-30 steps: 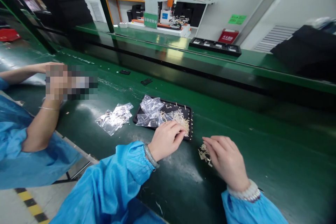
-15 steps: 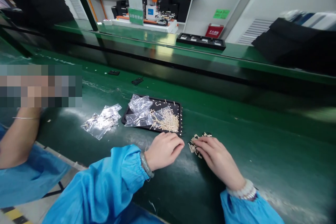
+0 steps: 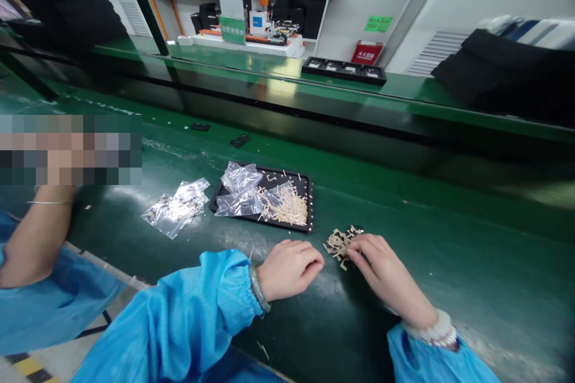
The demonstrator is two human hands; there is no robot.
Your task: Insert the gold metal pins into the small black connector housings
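My left hand (image 3: 291, 269) is closed over the green table, left of a small heap of beige and black pieces (image 3: 338, 243). Its thumb and fingertips are pressed together, and what they hold, if anything, is too small to name. At the heap's right edge, my right hand (image 3: 375, 260) has thumb and fingers pinched together, touching the pieces; anything between the fingertips is too small to make out. Behind my left hand lies a black tray (image 3: 279, 225) with clear bags (image 3: 240, 201) and a pile of beige strips (image 3: 291, 206).
More clear plastic bags (image 3: 177, 208) lie left of the tray. Two small black parts (image 3: 240, 141) sit farther back. Another person's forearm (image 3: 38, 239) rests at the far left. Behind the table runs a raised green shelf with a long black tray (image 3: 344, 70).
My left hand has moved slightly right and nearer to me. My right hand has shifted right to the heap's edge, uncovering more of the pieces.
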